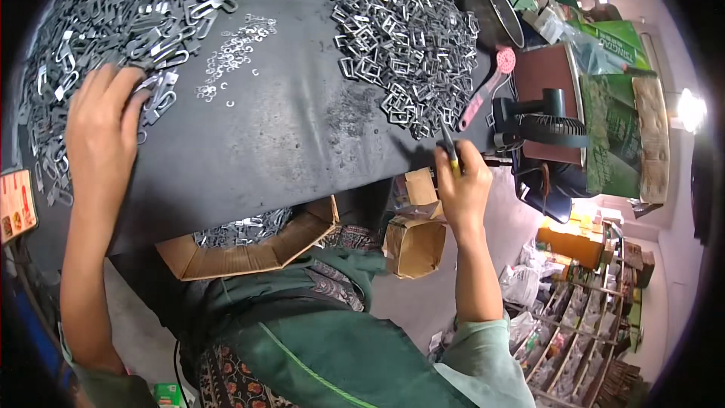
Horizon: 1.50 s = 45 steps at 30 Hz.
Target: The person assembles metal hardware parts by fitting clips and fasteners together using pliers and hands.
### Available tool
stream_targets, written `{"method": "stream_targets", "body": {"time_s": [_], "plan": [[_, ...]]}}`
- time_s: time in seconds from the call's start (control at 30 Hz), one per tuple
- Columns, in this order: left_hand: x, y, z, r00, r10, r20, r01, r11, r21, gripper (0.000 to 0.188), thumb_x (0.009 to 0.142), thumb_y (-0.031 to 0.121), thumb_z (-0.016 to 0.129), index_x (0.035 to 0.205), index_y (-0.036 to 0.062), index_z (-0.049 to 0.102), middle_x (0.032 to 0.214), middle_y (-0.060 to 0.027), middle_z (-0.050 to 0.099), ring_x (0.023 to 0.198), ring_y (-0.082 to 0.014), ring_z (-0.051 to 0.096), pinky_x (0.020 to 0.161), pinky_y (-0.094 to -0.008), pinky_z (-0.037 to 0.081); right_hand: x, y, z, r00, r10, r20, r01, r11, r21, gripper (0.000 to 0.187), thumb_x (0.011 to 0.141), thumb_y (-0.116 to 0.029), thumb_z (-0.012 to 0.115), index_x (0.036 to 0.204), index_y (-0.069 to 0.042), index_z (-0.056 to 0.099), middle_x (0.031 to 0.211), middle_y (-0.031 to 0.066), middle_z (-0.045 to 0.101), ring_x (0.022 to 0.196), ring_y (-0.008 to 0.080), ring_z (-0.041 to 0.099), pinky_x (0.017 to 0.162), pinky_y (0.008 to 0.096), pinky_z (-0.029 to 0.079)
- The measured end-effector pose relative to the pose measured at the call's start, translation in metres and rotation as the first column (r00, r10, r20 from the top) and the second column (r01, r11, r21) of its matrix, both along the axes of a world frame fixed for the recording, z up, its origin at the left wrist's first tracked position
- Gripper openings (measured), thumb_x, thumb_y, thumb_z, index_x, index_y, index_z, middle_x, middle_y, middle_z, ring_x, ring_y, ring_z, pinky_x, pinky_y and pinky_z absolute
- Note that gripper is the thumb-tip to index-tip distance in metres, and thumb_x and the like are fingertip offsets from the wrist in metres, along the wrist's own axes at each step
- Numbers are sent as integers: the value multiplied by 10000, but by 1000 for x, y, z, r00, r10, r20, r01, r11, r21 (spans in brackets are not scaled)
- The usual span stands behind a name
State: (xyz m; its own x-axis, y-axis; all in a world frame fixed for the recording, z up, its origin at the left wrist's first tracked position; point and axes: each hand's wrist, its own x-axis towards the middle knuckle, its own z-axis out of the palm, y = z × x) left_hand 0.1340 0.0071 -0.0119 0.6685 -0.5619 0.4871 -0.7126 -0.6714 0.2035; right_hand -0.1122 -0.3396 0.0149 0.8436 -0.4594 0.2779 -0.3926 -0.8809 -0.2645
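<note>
My left hand point(102, 117) reaches into the edge of a big pile of flat grey metal clips point(143, 11) at the left of the dark table. Its fingers are bent, with thumb and forefinger closing on a metal clip point(156, 85). Beside that pile lies a scatter of tiny shiny C-shaped rings point(234, 53). My right hand point(466, 185), at the table's front edge, is closed round a slim tool point(451, 149) with a dark tip and some yellow on its handle; its exact kind is partly hidden. Just beyond the tool lies a heap of small rectangular metal loops point(404, 38).
A pink-handled brush point(487, 91), a dark metal bowl point(495, 15) and a small black fan point(540, 125) stand right of the loops. Below the table edge, an open cardboard box point(302, 245) holds metal pieces. A smaller carton point(415, 248) and loaded shelves point(578, 325) are at the right.
</note>
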Motion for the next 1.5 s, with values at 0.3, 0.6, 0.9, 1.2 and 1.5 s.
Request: {"method": "stream_targets", "body": {"time_s": [0.3, 0.6, 0.9, 1.2, 1.5], "plan": [[-21, 61, 10, 575, -213, -790, -659, 453, -601, 526, 996, 248, 520, 1435, -7, 381, 1227, -101, 592, 1000, -94, 603, 824, -165, 474, 28, -15, 1, 995, 67, -70, -75, 990, -118, 183, 822, -125, 696, 798, -22, 546, 772, 176, 602, 706, 398, 590, 605, 457, 457], [-122, 65, 12, -56, -632, -773, -648, 612, -454, 265, 910, 124, 591, 1116, 34, 450, 950, -131, 652, 634, -129, 618, 455, -199, 443, 57, 14, 33, 982, 25, -185, 30, 957, 290, 208, 874, -119, 670, 816, 19, 526, 650, 206, 566, 581, 357, 577, 551, 399, 435], [-146, 17, 17, -363, -541, -758, -438, 818, -374, 178, 877, -5, 550, 1050, -35, 524, 836, -129, 658, 599, -106, 595, 548, -229, 475, 21, 32, -12, 951, 275, -142, -293, 948, -122, 226, 700, -33, 710, 842, -29, 534, 753, 134, 540, 711, 336, 570, 631, 415, 463], [-152, -17, 7, -140, -594, -793, -339, 781, -525, 123, 919, 34, 590, 1022, -32, 597, 817, -67, 657, 683, -76, 593, 647, -229, 478, 30, 46, -2, 875, 428, -228, -461, 880, -115, 243, 625, -10, 696, 822, -44, 559, 727, 103, 534, 679, 296, 560, 601, 376, 451], [-143, -17, 11, 30, -627, -779, -364, 719, -592, 144, 909, 58, 646, 1024, -28, 639, 856, -77, 687, 783, -93, 635, 712, -253, 503, 61, 118, 20, 711, 700, 69, -432, 357, 828, 100, 873, -70, 658, 882, 3, 590, 726, 102, 547, 632, 226, 549, 591, 332, 436]]}}
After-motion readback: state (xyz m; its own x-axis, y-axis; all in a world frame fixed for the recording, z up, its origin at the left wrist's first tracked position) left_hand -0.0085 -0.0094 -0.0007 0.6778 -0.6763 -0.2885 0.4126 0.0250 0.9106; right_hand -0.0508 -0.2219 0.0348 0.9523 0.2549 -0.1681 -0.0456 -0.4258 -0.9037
